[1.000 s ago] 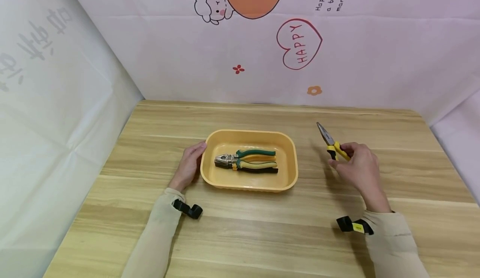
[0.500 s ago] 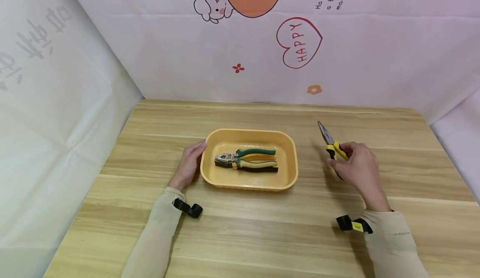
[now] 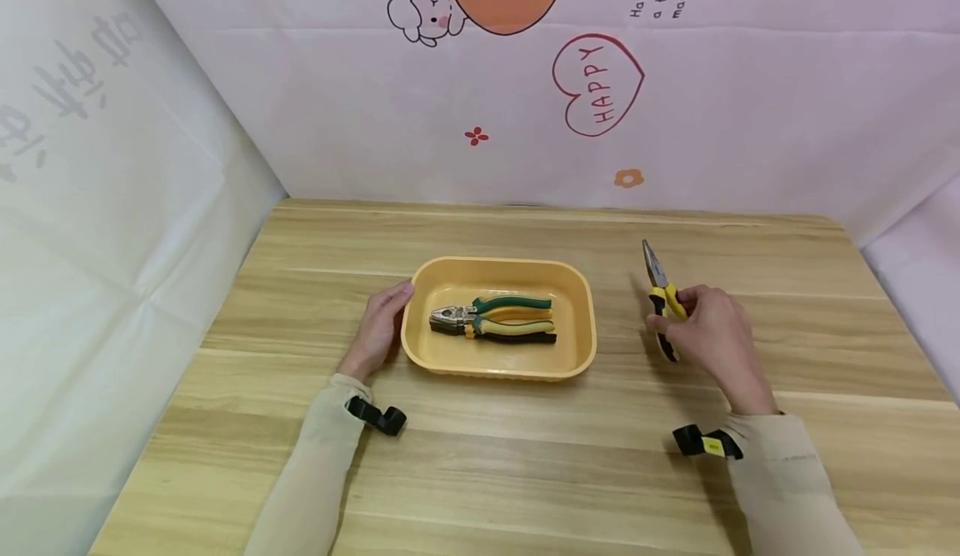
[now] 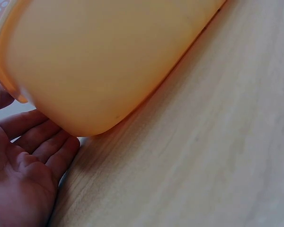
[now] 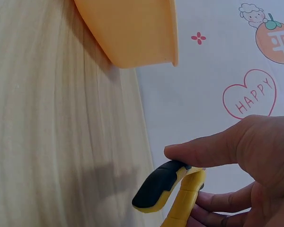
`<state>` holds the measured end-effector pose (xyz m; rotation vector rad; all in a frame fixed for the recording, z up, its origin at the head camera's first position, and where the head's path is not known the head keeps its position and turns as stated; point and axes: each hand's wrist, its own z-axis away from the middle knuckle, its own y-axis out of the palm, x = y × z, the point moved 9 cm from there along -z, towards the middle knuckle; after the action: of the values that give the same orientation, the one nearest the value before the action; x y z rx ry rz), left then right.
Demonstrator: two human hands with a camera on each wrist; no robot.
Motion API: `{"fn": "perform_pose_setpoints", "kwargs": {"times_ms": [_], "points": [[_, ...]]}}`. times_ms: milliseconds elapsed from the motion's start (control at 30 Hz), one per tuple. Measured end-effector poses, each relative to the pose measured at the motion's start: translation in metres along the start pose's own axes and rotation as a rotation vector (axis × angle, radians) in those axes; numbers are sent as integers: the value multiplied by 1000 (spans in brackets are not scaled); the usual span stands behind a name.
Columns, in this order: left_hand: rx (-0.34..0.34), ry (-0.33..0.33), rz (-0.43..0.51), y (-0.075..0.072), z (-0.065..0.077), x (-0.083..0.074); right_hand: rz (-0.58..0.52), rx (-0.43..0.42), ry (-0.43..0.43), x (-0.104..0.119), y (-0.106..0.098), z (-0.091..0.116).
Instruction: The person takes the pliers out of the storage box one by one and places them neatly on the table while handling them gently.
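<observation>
A yellow plastic tub [image 3: 498, 364] stands mid-table. Inside lie combination pliers [image 3: 517, 328], their jaws to the left; the handles show green, yellow and black. My left hand [image 3: 377, 328] touches the tub's left end. In the left wrist view its fairly straight fingers [image 4: 49, 142] lie against the outer wall, with the thumb near the rim. To the right of the tub, my right hand [image 3: 715, 331] pinches needle-nose pliers [image 3: 658, 293] above the table, tips pointing away. Their black and yellow handles [image 5: 156, 187] show in the right wrist view, slightly spread, near the thumb.
The wooden table [image 3: 525, 473] reaches back to a white printed cloth [image 3: 360, 139]. Another white cloth [image 3: 135, 231] hangs along the left side. Black camera mounts [image 3: 378, 417] are strapped at both wrists.
The needle-nose pliers have turned in my right hand: their tips have swung to the right and the black handle shows more. My left hand and the tub stay in place.
</observation>
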<state>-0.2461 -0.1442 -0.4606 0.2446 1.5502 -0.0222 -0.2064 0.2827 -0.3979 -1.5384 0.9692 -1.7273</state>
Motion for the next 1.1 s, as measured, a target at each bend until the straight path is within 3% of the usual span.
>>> {"fn": "perform_pose_setpoints", "kwargs": {"times_ms": [367, 1100], "points": [[-9, -1, -15, -1, 0, -1, 41, 63, 60, -2, 5, -14], [0, -10, 4, 0, 0, -1, 57, 130, 60, -2, 18, -39]]}}
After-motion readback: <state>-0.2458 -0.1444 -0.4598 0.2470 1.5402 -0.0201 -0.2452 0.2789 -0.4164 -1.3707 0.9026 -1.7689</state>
